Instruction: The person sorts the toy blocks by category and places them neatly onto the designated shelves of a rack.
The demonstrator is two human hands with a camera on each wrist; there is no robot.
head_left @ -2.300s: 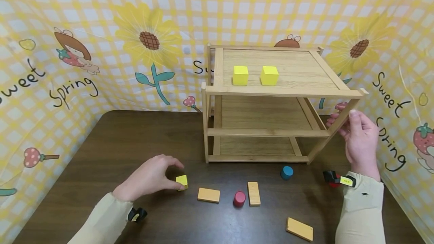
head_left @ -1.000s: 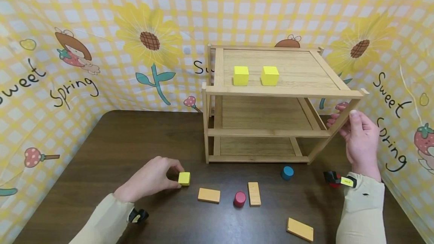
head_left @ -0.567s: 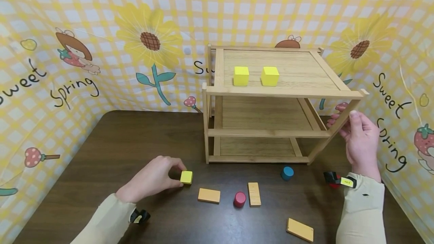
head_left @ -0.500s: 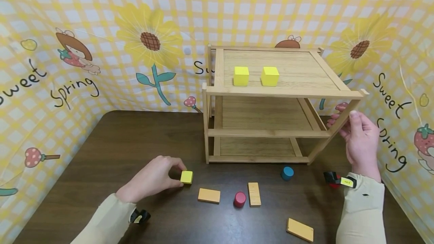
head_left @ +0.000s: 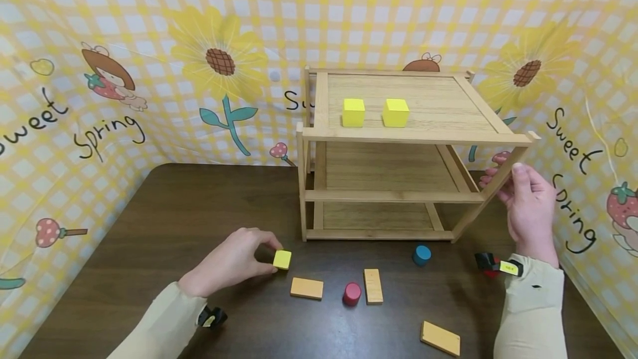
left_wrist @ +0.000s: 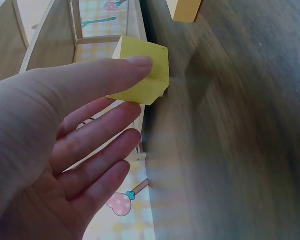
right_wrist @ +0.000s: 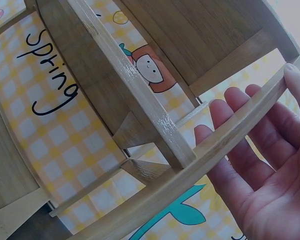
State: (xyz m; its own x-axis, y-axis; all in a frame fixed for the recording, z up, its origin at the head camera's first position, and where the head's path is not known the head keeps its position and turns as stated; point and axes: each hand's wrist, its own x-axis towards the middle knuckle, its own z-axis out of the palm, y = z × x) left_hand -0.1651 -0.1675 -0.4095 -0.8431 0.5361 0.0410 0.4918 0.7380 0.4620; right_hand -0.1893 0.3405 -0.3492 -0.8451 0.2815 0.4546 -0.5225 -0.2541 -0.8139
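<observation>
At the near left of the wooden rack (head_left: 394,235), the left hand (head_left: 231,259) pinches a yellow cube (head_left: 282,260) between thumb and fingertip, other fingers loosely extended. The right hand (head_left: 532,206) holds the near right post (head_left: 471,218), thumb in front, fingers behind. Caution: an off-centre pinch may let the cube twist or drop; a tug on the post may shift two cubes (head_left: 353,113) on the top shelf (head_left: 438,101).

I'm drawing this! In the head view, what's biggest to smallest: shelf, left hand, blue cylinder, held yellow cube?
1. Shelf
2. Left hand
3. Blue cylinder and held yellow cube: too alike to rank.
</observation>
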